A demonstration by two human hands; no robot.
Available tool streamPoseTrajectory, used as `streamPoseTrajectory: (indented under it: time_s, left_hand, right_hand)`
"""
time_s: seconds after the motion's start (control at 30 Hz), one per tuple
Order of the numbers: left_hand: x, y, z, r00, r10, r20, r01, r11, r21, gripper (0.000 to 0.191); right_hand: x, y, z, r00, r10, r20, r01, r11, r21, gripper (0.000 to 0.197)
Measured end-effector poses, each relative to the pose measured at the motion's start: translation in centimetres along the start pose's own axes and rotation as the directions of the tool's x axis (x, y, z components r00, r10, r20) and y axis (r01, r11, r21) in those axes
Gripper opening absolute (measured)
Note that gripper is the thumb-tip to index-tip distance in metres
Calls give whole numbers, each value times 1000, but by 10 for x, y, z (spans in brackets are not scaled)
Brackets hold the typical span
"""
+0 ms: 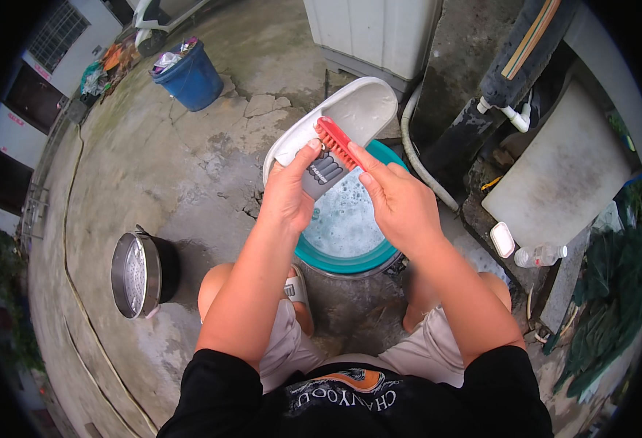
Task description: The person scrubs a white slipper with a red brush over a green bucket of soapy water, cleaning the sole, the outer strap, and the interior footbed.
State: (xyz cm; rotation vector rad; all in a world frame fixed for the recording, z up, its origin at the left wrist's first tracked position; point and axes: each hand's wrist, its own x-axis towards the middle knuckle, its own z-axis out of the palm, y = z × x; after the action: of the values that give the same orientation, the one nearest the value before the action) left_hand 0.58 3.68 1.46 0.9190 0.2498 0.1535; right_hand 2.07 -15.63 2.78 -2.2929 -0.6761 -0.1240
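Observation:
My left hand (291, 191) grips a pale slide sandal (362, 107) by its grey strap side, tilted above the basin. The strap bears raised writing. In my right hand (397, 200) is a red scrubbing brush (338, 137), its bristles against the sandal near the strap. Beneath both hands stands a teal plastic basin (348, 264) of cloudy, sudsy water (348, 219). My fingers under the sandal are hidden.
A steel pot with a perforated insert (135, 274) lies tipped at left. Behind stands a blue bucket (189, 79) of rubbish. A grey hose (417, 148) runs beside a white plastic tub (373, 33). At right are a stone slab (562, 164) and a plastic bottle (534, 255).

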Motion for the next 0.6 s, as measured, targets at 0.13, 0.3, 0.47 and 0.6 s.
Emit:
streamPoseTrajectory:
  time_s: [0.13, 0.3, 0.47, 0.6]
  left_hand:
    - [-7, -14, 9, 998, -29, 48, 27, 999, 40, 44]
    - [-1, -11, 6, 999, -1, 36, 1, 1000, -2, 44]
    - [-2, -12, 4, 999, -42, 29, 41, 999, 22, 46]
    - [-5, -20, 8, 999, -33, 19, 32, 999, 31, 43]
  right_hand:
    - [5, 12, 2, 999, 4, -36, -4, 1000, 5, 41]
    - [7, 12, 10, 991, -33, -130, 49, 991, 122, 41]
    - [3, 7, 3, 996, -13, -83, 14, 1000, 12, 43]
    - [7, 13, 5, 993, 8, -120, -4, 999, 36, 43]
